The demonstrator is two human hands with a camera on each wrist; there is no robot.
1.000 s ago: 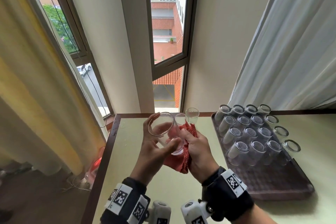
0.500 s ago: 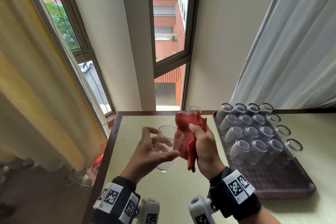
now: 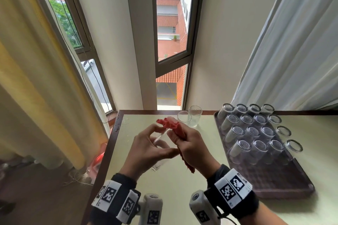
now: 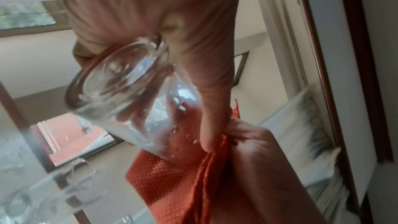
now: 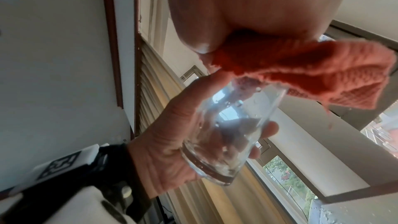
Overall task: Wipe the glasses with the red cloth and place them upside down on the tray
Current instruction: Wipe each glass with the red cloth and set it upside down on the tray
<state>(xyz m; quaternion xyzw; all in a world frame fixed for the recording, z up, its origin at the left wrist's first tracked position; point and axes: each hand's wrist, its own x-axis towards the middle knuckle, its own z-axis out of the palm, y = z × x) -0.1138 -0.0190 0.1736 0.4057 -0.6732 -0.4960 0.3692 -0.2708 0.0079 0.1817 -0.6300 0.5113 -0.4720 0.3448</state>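
Glass tumbler (image 3: 161, 144), clear and cylindrical, held above the pale green counter (image 3: 172, 184) in my left hand (image 3: 146, 151); my left fingers (image 5: 269, 129) curl round its wall, thumb on the near side, so the grip is a wrap and not a flat press. Long axis tilted: thick base low and toward my left wrist, open mouth raised and pointing away from me, toward my right hand (image 3: 193, 150). In the right wrist view the base sits in the left palm and the rim lies just under the red waffle-weave cloth (image 5: 301, 72).

My right fingers (image 3: 173, 136) pinch a bunched fold of that cloth, with the rest hanging below the hand. Cloth and rim touch at the mouth; droplets still show on the wall inside.

Relation governing the next move, as I judge it: the mouth faces the cloth hand, so the cloth enters along the axis while the left hand turns the tumbler.

Dark brown tray (image 3: 274, 179) of upturned glasses lies to my right, nearer the right hand. Two more upright glasses (image 3: 190, 117) stand beyond my hands.
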